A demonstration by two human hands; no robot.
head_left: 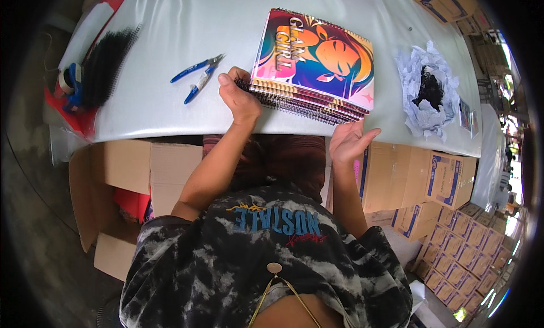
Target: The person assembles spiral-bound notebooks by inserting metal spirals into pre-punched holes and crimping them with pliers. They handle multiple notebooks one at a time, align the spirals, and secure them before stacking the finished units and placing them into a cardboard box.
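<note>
A stack of spiral-bound notebooks (314, 58), its top cover printed with a colourful stylised face, is over the near half of the table, slightly turned. Black coils show along its near edge. My left hand (241, 98) holds the stack's near left corner, thumb up and fingers partly hidden by the coils. At the near right corner, my right hand (348, 142) supports the stack palm up, its fingertips hidden under the edge and its thumb pointing out to the right. Blue-handled cutting pliers (195, 75) lie spread on the table, left of my left hand.
Loose black coils (110, 64) lie at the table's left by a blue tape dispenser (72, 87) and red material (68, 115). Crumpled pale paper (413, 104) with black bits inside sits at right. Cardboard boxes (396, 175) stand below the table edge, more stacked far right.
</note>
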